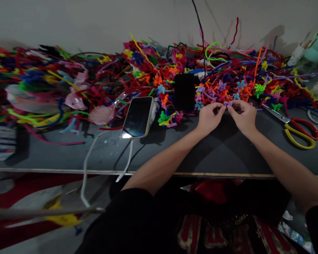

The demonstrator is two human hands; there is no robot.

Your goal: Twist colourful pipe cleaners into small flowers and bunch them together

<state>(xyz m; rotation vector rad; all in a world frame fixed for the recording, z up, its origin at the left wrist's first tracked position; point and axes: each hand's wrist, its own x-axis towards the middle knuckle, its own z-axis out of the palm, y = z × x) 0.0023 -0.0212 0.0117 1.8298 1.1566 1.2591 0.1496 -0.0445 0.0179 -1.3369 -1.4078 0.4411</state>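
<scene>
My left hand (211,114) and my right hand (242,114) meet over the dark table, fingertips almost touching. Between them is a small purple pipe cleaner flower (228,103), pinched by the thumb and fingers of both hands. A thin purple stem sticks out to the right past my right hand. Just behind lies a heap of finished-looking pipe cleaner flowers (221,85) in orange, purple, blue and green. Scissors (288,121) with one red and one yellow handle lie to the right of my right hand.
A phone (137,118) is propped up left of my arms, near a white cable (88,158). Behind it are a pink hairbrush (102,115) and tangled pipe cleaners (100,77) along the wall. A black rectangular object (184,92) stands among the flowers. The table's front edge (222,174) crosses below my forearms.
</scene>
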